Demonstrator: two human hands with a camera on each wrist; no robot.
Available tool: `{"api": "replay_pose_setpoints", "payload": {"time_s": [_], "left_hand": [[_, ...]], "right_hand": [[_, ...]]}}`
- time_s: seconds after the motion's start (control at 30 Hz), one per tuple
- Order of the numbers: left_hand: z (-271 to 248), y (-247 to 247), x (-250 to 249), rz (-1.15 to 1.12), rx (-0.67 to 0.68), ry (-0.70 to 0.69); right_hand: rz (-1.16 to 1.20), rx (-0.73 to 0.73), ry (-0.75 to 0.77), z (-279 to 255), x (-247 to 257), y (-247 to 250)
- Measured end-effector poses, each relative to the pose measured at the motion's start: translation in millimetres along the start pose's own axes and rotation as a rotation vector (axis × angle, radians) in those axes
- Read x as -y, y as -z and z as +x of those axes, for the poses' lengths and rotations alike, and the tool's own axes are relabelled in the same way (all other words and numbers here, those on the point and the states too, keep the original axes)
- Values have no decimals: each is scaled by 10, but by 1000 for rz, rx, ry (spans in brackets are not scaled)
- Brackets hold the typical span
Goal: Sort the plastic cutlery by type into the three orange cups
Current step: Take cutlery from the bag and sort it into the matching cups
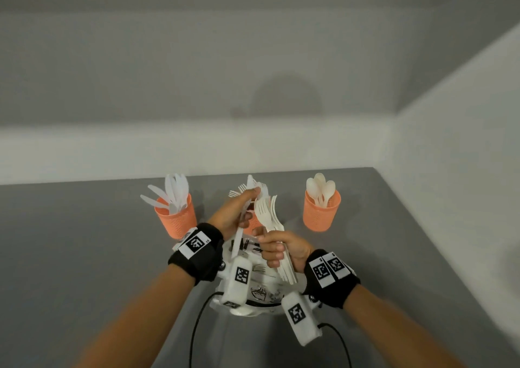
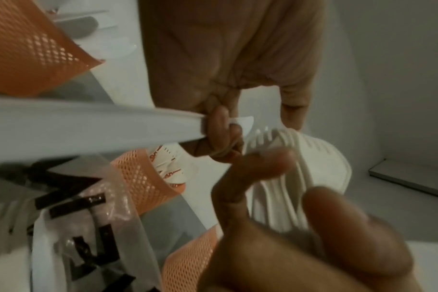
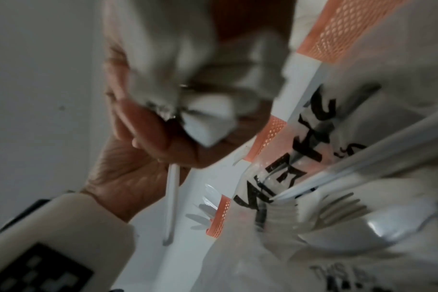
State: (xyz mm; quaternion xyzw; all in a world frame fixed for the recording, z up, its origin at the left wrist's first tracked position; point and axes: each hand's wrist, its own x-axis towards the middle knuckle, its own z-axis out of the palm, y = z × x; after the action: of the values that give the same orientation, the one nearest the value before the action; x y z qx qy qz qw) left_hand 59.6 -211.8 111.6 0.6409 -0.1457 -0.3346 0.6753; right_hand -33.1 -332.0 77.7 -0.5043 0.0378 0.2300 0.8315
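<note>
Three orange mesh cups stand in a row on the grey table. The left cup (image 1: 176, 218) holds knives, the right cup (image 1: 320, 213) holds spoons, and the middle cup (image 1: 253, 224) is mostly hidden behind my hands, with fork tines (image 1: 237, 191) showing above it. My left hand (image 1: 247, 199) pinches one white knife (image 1: 237, 238) in front of the middle cup; its fingers (image 2: 220, 122) clamp the knife (image 2: 88, 126). My right hand (image 1: 270, 244) grips a fanned bundle of white forks (image 1: 268, 215), also the forks (image 2: 308, 173).
A clear plastic bag (image 1: 259, 289) with black print lies on the table under my wrists, and more forks (image 3: 338, 207) show inside it. White walls close the table at the back and right. Black cables (image 1: 197, 325) trail toward the front edge.
</note>
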Motion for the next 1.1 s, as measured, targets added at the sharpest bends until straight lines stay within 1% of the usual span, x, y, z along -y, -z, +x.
{"api": "replay_pose_setpoints", "payload": {"time_s": [0.03, 0.07, 0.1, 0.17, 0.2, 0.3, 0.37, 0.4, 0.47, 0.57, 0.63, 0.7, 0.8, 0.93, 1.1], "left_hand": [[-15, -12, 14, -4, 58, 12], [-30, -27, 15, -2, 78, 25], [-35, -36, 17, 3, 65, 37], [-23, -39, 13, 64, -28, 34], [-8, -29, 12, 102, -82, 18], [19, 9, 21, 132, -212, -26], [20, 35, 36, 108, -259, -45], [17, 40, 44, 86, -268, -51], [21, 52, 59, 28, -250, -54], [28, 75, 78, -49, -176, -16], [25, 97, 113, -54, -112, 30], [14, 118, 142, -33, -80, 54], [14, 140, 134, -10, -138, 55], [22, 156, 100, -30, -200, 8], [2, 150, 129, 43, -137, -8]], "right_hand": [[26, 26, -17, 5, 0, -11], [48, 43, -26, 11, 0, -19], [81, 63, -29, 18, -1, -22], [136, 63, -20, 35, 3, -24], [131, 32, -9, 44, 3, -25], [35, -129, 39, 51, 9, -57], [6, -223, 83, 51, 0, -70], [3, -248, 96, 54, -13, -62], [10, -257, 102, 54, -23, -68], [2, -241, 93, 56, -4, -82], [-28, -235, 93, 54, 7, -80], [-67, -236, 81, 65, -1, -81], [-73, -234, 56, 94, -40, -69], [-69, -238, 36, 105, -58, -47], [-83, -211, 40, 100, -75, -15]]}}
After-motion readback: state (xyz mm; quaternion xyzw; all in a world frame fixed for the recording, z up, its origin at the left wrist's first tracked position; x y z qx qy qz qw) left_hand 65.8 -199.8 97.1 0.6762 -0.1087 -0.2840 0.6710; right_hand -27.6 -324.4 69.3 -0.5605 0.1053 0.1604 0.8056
